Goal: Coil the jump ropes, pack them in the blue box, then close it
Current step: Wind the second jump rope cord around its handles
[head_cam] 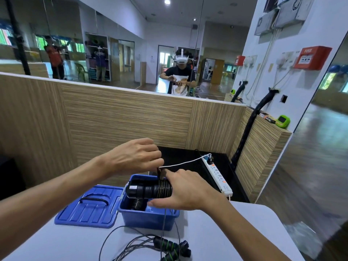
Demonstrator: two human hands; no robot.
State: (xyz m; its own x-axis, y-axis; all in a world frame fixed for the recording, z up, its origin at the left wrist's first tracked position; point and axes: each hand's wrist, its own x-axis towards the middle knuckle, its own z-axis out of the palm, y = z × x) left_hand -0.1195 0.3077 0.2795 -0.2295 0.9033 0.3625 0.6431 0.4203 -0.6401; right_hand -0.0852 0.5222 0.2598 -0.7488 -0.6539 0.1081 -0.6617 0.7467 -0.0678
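Observation:
My right hand (185, 191) grips a pair of black jump rope handles (148, 190) held sideways over the open blue box (148, 216), with dark cord wound round them. My left hand (137, 157) is raised just above and pinches the cord (159, 171) where it leaves the coil. Another black coiled rope (138, 203) lies inside the box. The cord's loose part hangs down in front of the box to the table. More jump ropes with green-and-black handles (172, 248) lie tangled at the near edge.
The blue lid (88, 207) with a black handle lies flat left of the box on the white table (235, 232). Behind the table a white power strip (218, 175) and white cable lie on a black surface. A wood-panelled wall and mirror stand beyond.

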